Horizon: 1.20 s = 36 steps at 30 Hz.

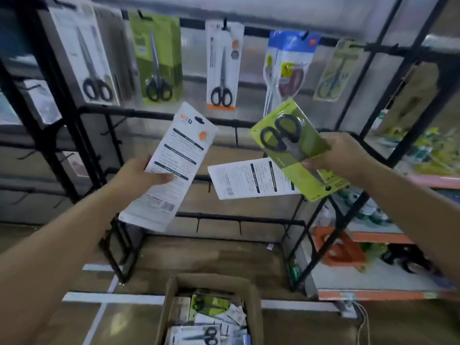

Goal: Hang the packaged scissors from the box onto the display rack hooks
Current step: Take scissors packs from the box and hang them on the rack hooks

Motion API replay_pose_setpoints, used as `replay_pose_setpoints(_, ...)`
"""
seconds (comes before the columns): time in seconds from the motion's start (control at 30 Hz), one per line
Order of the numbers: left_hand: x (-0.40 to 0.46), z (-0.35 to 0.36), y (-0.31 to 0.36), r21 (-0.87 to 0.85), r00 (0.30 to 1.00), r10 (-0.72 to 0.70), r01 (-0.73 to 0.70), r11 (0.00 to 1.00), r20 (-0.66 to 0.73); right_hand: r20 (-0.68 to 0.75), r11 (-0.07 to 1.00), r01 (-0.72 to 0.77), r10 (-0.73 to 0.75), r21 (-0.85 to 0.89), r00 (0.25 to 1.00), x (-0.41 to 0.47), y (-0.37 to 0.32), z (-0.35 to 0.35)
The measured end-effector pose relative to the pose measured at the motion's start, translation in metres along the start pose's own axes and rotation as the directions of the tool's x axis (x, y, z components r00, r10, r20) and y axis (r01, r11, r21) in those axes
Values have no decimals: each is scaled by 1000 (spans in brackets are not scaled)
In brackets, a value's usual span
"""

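Presently holding packs up toward the display rack [159, 112], ready for hooks: left hand [139, 175] gripping a white scissors pack [171, 165], hang hole uppermost. Right hand [341, 155] pinching a green scissors pack [296, 155] upside down, another white pack [249, 179] behind. Cardboard box [171, 302] below both hands.
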<state>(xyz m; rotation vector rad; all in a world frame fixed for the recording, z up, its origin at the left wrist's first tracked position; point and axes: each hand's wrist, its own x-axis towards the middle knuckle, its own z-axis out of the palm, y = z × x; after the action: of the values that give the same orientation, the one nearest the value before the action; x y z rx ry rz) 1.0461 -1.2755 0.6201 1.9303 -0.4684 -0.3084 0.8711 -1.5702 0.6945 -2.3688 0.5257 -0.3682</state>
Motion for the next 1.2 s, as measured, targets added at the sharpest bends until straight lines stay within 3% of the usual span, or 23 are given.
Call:
replay_pose_setpoints(0.23, -15, 3, 71, -287, 999, -12, 25, 958, 50, -130, 948, 102, -65, 302, 989, -7, -50, -62)
replay_pose_setpoints(0.37, -24, 10, 85, -437, 979, -2, 92, 895, 202, -97, 880, 125, -91, 458, 991, -7, -64, -75)
replay_pose_setpoints(0.7, -45, 60, 113, -356, 897, -23, 199, 913, 441, -87, 825, 28, 26, 564, 996, -7, -66, -59)
replay_pose_setpoints(0.87, -42, 65, 113, -428, 899, -12, 221, 876, 438, -37, 838, -23, 52, 546, 998, -4, -58, -57)
replay_pose_setpoints(1.0, -45, 58, 116, -385, 802, 46, 234, 893, 595, -20, 886, -2, 13, 464, 1000, -6, -58, -43)
replay_pose_setpoints(1.1, -42, 57, 118, -247, 744, 51, 156, 956, 666, -40, 880, 34, -17, 474, 999, -6, -60, -34)
replay_pose_setpoints(1.2, -44, 58, 117, -226, 776, 55, 115, 967, 628, -108, 838, 36, 28, 545, 994, -2, -57, -31)
